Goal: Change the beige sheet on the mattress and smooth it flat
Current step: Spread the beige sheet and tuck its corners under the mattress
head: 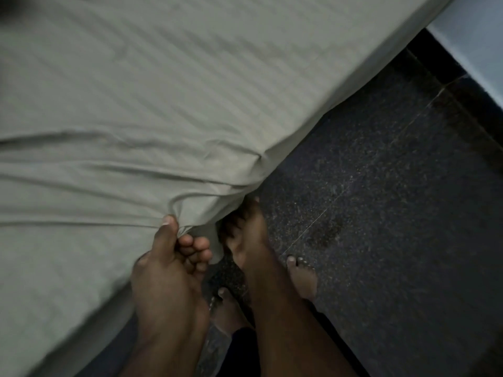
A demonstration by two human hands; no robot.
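A beige sheet (141,85) with faint woven stripes covers the mattress across the left and top of the view. Long creases run from the left toward the bed's near corner. My left hand (168,270) grips a bunch of the sheet at that corner, thumb on top and fingers curled under the fabric. My right hand (245,232) reaches down beside the corner, its fingers going under the hanging edge of the sheet, where they are partly hidden.
Dark speckled floor tiles (381,213) fill the right side. My bare feet (302,278) stand on them close to the bed's edge. A pale wall or furniture face (473,42) rises at the top right.
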